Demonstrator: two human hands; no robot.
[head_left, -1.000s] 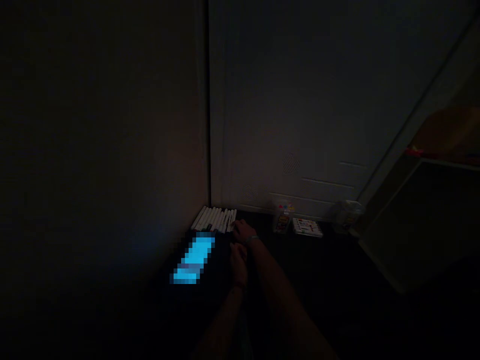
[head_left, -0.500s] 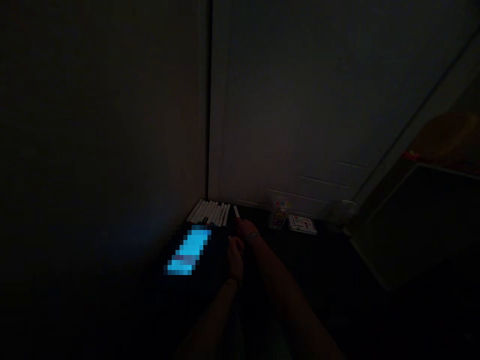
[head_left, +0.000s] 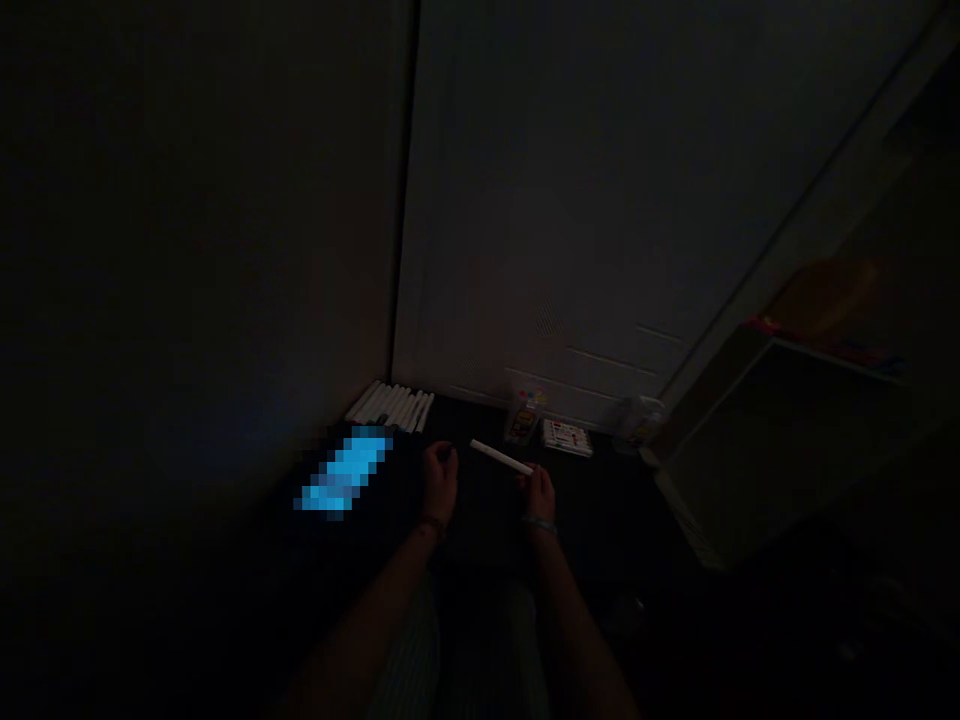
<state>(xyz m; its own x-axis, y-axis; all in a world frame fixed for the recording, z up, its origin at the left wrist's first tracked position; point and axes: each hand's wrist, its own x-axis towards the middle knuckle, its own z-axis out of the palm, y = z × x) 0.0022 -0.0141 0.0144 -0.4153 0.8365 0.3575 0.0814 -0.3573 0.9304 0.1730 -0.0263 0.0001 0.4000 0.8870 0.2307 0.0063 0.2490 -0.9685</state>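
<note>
A slim white marker slants up and left from my right hand, whose fingers are closed round its lower right end. To the left, my left hand is apart from that marker, with its fingers curled into a pinch. Something small and dark may sit at those fingertips, but the dim light hides what it is. Behind my left hand, a row of several white markers lies side by side on the dark tabletop.
A glowing blue, pixelated screen lies left of my hands. Along the wall stand a clear container with coloured tops, a flat pack of small items and a transparent bag-like thing. An open shelf stands at right.
My hands have moved apart, the right one rightward with the marker. That marker has turned from nearly upright to slanting across toward my left hand. The whole view has shifted slightly.
</note>
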